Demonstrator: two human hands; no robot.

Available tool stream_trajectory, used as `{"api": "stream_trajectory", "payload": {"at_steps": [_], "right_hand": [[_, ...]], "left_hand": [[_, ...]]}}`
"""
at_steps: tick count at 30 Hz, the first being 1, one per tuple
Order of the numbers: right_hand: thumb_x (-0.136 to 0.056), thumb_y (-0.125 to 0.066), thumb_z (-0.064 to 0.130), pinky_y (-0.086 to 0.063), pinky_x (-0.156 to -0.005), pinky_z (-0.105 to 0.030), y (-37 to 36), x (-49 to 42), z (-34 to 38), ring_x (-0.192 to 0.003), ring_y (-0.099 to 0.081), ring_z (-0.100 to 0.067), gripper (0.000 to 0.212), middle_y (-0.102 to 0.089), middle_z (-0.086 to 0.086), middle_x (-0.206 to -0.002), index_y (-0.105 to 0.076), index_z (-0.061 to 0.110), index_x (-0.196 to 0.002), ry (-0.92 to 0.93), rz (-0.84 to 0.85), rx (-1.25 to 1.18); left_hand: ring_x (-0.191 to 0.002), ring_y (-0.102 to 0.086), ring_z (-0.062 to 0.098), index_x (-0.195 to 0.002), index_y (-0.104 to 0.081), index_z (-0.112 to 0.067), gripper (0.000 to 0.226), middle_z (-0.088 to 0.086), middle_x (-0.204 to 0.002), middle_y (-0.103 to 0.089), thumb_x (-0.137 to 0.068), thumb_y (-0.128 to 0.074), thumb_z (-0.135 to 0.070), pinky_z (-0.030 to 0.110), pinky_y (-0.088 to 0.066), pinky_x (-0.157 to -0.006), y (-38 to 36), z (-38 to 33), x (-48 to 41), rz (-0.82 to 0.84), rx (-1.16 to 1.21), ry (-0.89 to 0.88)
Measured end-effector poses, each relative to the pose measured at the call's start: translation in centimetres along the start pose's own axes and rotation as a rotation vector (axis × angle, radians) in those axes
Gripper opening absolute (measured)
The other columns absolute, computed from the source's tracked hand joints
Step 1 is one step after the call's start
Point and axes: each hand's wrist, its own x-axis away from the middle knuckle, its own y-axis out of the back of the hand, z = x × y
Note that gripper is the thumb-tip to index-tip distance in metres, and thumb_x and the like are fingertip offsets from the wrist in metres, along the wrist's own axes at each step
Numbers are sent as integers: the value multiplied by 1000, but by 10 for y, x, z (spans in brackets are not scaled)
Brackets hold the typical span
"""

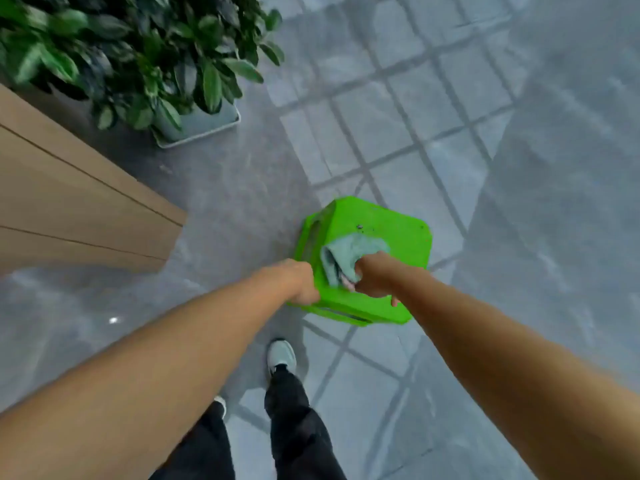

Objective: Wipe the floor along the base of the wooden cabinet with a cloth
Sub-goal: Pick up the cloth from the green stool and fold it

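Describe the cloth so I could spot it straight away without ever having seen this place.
Start at the wooden cabinet on the left and look right across the grey floor to the bright green stool. The cloth lies bunched on its top, gripped by the right hand. It is the only soft, pale grey-green thing there, dull against the vivid stool.

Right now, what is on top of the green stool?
A pale green cloth lies bunched on the green stool, gripped by the right hand. A few dark specks sit near its far edge. The cloth and hand hide the surface beneath them.

both hands [341,282] grip a green stool [381,237]; right clutches cloth [343,254].
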Motion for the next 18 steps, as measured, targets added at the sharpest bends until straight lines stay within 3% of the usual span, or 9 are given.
{"api": "stream_trajectory", "payload": {"at_steps": [2,4,8,10,13,15,17,18], "right_hand": [[-91,-61,36,-46,-101,-41,-27,-35,-18,-121,-56,-39,52,-59,-26,-132,-55,8,-133,-52,-60,-126],[-90,-66,38,-40,-105,-38,-44,-65,-30,-127,-50,-40,68,-52,-29,-138,-40,12,-147,-182,-209,-380],[-83,-73,40,-45,-106,-44,-58,-130,-44,-124,-55,-36,72,-55,-22,-138,-43,20,-146,-496,-470,-860],[-83,-71,30,-43,-105,-37,-77,-148,-31,-118,-54,-35,58,-53,-22,-130,-51,19,-136,-554,-558,-809],[-86,-58,13,-37,-93,-37,-103,-151,10,-108,-51,-38,37,-53,-24,-116,-57,10,-122,-505,-769,-731],[-85,-55,9,-39,-86,-39,-123,-153,42,-102,-52,-37,34,-52,-20,-111,-57,9,-119,-460,-847,-679],[-81,-59,6,-40,-79,-30,-143,-154,77,-93,-52,-24,31,-53,-13,-103,-61,11,-112,-233,-863,-654],[-78,-62,3,-38,-75,-19,-155,-156,99,-87,-50,-16,30,-54,-11,-98,-64,11,-107,-67,-829,-651]], "left_hand": [[-125,-62,39,-134,-54,-11,51,23,-140,-60,-89,-54,-36,37,-48,-87,-20,5,-43,-37,89,12],[-126,-59,42,-133,-49,-13,51,25,-139,-58,-89,-54,-37,42,-48,-94,-40,12,-84,-116,219,29],[-122,-59,41,-125,-52,-10,54,23,-129,-63,-87,-61,-46,46,-49,-98,-60,8,-159,-359,643,39],[-121,-59,39,-125,-53,-10,60,21,-128,-63,-83,-66,-50,43,-48,-97,-70,6,-189,-449,800,37],[-110,-62,33,-113,-62,-10,45,18,-117,-67,-81,-72,-40,39,-48,-90,-79,17,-209,-516,998,-17],[-92,-63,27,-98,-66,-5,26,20,-99,-70,-85,-71,-27,42,-47,-84,-99,46,-219,-454,1222,-53],[-84,-58,23,-88,-65,-7,5,21,-86,-68,-90,-63,-11,42,-45,-76,-128,86,-218,-374,1467,-41],[-88,-59,24,-92,-66,-8,12,23,-91,-69,-92,-56,-4,42,-48,-80,-144,111,-217,-352,1558,10]]}}
